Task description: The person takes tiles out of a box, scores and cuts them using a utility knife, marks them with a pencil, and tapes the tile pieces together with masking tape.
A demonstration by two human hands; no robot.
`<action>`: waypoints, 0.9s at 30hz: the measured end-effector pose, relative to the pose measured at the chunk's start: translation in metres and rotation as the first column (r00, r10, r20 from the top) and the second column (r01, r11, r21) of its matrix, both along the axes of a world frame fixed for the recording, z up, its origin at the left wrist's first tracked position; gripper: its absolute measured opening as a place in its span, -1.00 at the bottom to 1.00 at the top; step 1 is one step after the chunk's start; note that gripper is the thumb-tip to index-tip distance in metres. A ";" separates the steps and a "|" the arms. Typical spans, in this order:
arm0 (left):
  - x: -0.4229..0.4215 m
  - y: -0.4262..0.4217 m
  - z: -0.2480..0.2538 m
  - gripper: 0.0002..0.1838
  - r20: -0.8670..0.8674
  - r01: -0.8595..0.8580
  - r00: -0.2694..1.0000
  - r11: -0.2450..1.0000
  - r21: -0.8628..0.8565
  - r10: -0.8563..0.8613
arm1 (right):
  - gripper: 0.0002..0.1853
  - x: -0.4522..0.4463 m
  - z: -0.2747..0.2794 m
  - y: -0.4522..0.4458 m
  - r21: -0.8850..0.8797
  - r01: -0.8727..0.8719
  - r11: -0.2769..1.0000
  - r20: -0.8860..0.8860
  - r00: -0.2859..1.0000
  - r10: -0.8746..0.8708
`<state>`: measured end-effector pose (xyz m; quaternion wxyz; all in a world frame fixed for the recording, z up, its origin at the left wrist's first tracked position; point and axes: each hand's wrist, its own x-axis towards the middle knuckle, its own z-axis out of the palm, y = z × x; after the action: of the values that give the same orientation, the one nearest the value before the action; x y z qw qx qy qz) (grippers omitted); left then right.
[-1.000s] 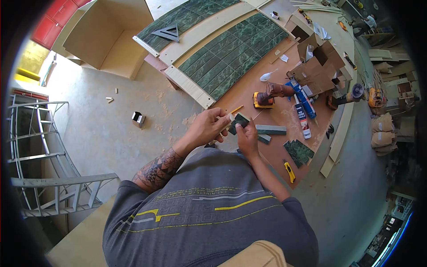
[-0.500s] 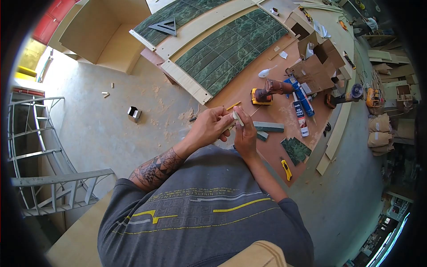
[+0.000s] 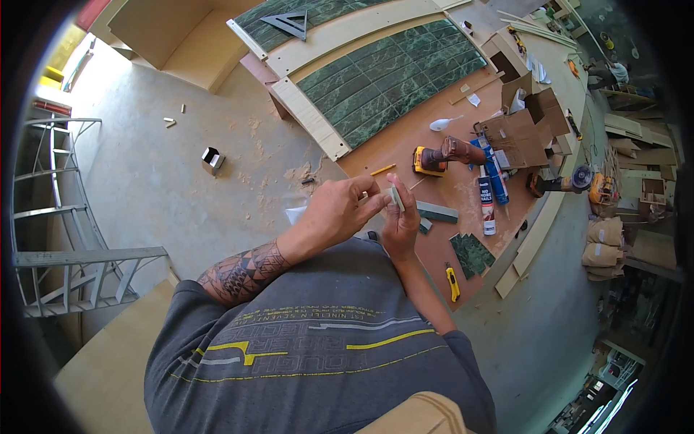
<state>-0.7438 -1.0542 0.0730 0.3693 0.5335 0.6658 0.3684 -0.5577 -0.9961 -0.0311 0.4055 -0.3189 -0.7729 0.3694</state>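
Note:
My right hand (image 3: 400, 226) is closed on a small pale flat piece (image 3: 395, 200), held upright between thumb and fingers; its exact kind is not clear. My left hand (image 3: 340, 210), below a tattooed forearm, has its fingers pinched against the near side of that piece. Whether it holds anything else is hidden. Both hands are in front of my chest at the bench edge. Close by lie a pencil (image 3: 383, 170), a green tile strip (image 3: 438, 211), a green marbled tile offcut (image 3: 472, 254) and a yellow utility knife (image 3: 452, 282).
A cordless drill (image 3: 442, 155), adhesive tubes (image 3: 487, 206) and a cardboard box (image 3: 510, 136) sit on the bench. Beyond is a green-tiled panel (image 3: 390, 83) with a set square (image 3: 287, 25). A ladder (image 3: 79, 257) stands left; an angle grinder (image 3: 562, 182) lies right.
The view has shifted slightly. The pale piece has turned so its flat face shows more, and my left fingers have drawn back a little to its near side.

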 end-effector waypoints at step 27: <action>-0.001 0.003 -0.002 -0.69 0.120 0.015 0.993 0.999 -0.032 -0.011 | -0.46 -0.002 0.002 0.002 0.049 -0.033 0.998 0.036 0.999 0.031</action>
<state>-0.7444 -1.0512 0.0713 0.4197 0.5085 0.6449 0.3865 -0.5597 -0.9940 -0.0288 0.3934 -0.3028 -0.7940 0.3509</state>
